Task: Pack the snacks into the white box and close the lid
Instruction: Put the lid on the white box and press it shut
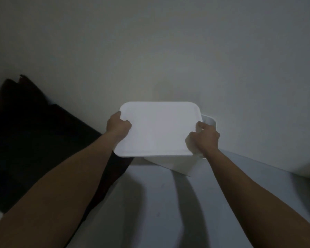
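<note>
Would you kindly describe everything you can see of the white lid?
The white lid is a flat, rounded-corner rectangle with a shallow raised rim, plain and seemingly plastic. It lies roughly level over the white box, skewed to it, so the box's right rim shows; whether it is seated is unclear. The left hand grips its left edge and the right hand its right edge.

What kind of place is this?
Probably a dim room in a home, though it's hard to tell. A plain wall rises behind a pale surface, dark folded fabric lies at the left, and both hands hold the lid over a white box.
</note>
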`<move>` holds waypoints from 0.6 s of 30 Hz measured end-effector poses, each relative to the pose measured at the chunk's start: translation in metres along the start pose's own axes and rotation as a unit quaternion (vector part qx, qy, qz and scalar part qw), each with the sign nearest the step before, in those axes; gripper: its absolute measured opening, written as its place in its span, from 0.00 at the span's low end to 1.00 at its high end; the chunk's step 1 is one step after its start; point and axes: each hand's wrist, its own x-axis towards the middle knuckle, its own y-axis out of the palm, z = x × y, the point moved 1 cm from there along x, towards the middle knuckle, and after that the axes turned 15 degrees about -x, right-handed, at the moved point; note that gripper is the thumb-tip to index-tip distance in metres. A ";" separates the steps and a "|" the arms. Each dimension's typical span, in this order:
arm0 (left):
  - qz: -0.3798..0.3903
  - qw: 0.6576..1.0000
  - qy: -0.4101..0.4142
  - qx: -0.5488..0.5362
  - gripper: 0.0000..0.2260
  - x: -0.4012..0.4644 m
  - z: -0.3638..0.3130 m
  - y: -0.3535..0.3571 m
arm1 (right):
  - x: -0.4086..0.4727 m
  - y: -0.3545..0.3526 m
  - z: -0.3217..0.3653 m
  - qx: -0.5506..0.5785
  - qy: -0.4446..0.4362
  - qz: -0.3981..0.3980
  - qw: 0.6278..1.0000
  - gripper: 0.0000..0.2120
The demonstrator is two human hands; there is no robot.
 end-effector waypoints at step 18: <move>0.090 0.987 0.039 0.127 0.35 0.069 -0.022 0.109 | 0.042 0.017 -0.052 0.011 0.154 0.000 0.988 0.14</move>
